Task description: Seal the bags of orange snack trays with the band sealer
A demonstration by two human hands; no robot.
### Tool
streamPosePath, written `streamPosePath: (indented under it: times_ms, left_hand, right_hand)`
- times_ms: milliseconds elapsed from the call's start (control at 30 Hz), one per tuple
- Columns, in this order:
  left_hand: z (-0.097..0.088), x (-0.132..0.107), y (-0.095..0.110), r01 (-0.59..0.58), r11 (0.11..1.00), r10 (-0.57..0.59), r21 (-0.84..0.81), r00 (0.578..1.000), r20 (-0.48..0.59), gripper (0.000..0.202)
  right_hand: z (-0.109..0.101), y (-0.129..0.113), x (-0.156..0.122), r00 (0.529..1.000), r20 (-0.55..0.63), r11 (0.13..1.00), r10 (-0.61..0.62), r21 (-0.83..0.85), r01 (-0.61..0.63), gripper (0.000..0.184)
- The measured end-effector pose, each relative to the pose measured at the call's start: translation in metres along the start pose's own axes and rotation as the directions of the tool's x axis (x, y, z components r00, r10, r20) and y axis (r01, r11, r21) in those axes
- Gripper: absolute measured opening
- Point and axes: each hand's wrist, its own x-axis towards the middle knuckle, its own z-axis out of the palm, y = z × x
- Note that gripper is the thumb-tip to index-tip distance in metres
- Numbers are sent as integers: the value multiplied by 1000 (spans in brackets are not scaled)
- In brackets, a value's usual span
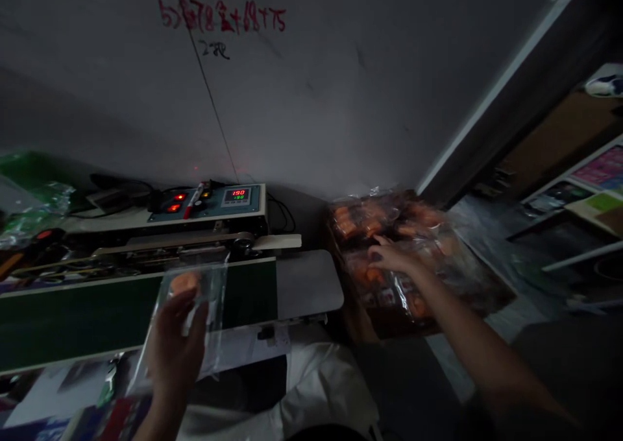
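Observation:
My left hand point(179, 337) grips a clear plastic bag point(214, 324) with a rounded orange item point(185, 282) inside. The bag lies over the green conveyor belt point(250, 292) of a band sealer, its top edge close to the sealing strip. On the right, my right hand point(389, 254) is over a cardboard box point(357, 321) full of clear bags with orange items point(374, 275). Its fingers are stretched out and apart, and nothing shows in them. Whether the fingertips touch the bags, I cannot tell in the dim light.
The sealer's control panel point(204, 202) has lit red switches and a display, and a marker pen point(195, 200) lies on it. A metal end plate point(309, 284) sticks out toward the box. Green plastic point(32, 175) sits at far left; shelves point(584, 214) stand at right.

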Motion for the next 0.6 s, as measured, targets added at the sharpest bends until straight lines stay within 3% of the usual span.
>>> streamPosePath:
  times_ms: [67, 133, 167, 233, 300, 367, 433, 500, 600]
  left_hand:
    - [20, -10, 14, -81, 997, 82, -14, 989, 122, 41]
    - [40, -19, 32, -133, 990, 137, -36, 935, 327, 34]
    - [51, -22, 43, -151, 987, 163, -63, 881, 444, 31]
    - [79, -26, 70, -158, 976, 217, -149, 730, 648, 34]
    - [114, -29, 100, -137, 948, 313, -289, 573, 757, 58]
    - [153, -30, 131, -100, 882, 450, -460, 463, 763, 96]
    - [183, -31, 157, -28, 805, 548, -592, 417, 725, 102]
    - [195, -30, 173, 78, 778, 546, -624, 410, 731, 72]
    - [174, -21, 175, 292, 792, 398, -536, 418, 816, 36]
  right_hand:
    - [-8, 3, -6, 998, 53, 999, -26, 49, 23, 12]
    - [-27, 3, -23, 993, 54, 986, -101, 142, 93, 17]
    - [-40, 3, -34, 989, 44, 974, -142, 186, 132, 20]
    - [-71, -1, -62, 981, 3, 951, -193, 246, 187, 28]
    - [-104, -14, -88, 978, -67, 943, -197, 260, 208, 34]
    - [-134, -35, -108, 965, -148, 937, -215, 248, 247, 37]
    - [-158, -60, -119, 935, -225, 922, -275, 214, 322, 37]
    - [-176, -81, -122, 903, -251, 900, -350, 178, 398, 36]
    - [-198, -95, -116, 887, -101, 873, -450, 163, 461, 36]
